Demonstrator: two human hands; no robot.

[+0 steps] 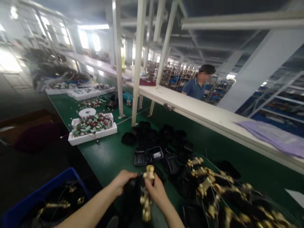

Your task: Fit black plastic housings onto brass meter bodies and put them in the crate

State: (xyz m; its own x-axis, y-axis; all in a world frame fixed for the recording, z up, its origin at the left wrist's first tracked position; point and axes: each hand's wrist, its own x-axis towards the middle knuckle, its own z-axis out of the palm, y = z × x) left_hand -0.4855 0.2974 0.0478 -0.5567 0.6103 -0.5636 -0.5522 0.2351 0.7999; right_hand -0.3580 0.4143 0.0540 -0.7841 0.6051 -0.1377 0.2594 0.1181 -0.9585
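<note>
In front of me my right hand is closed on a brass pipe fitting, a long piece with several stubby ports, held roughly upright. My left hand is closed beside it, thumb pressed on a dark black part whose shape is hard to make out. That part lies against or close to the fitting; I cannot tell whether they are joined. Just beyond my hands lies an open black plastic case with a pale label in one half. More brass fittings with thin wires are heaped to the right.
Dark pouch-like parts are piled on the green table. A white foam tray holds small circuit parts. A blue bin with brass pieces stands lower left. Beyond the raised white shelf is another person.
</note>
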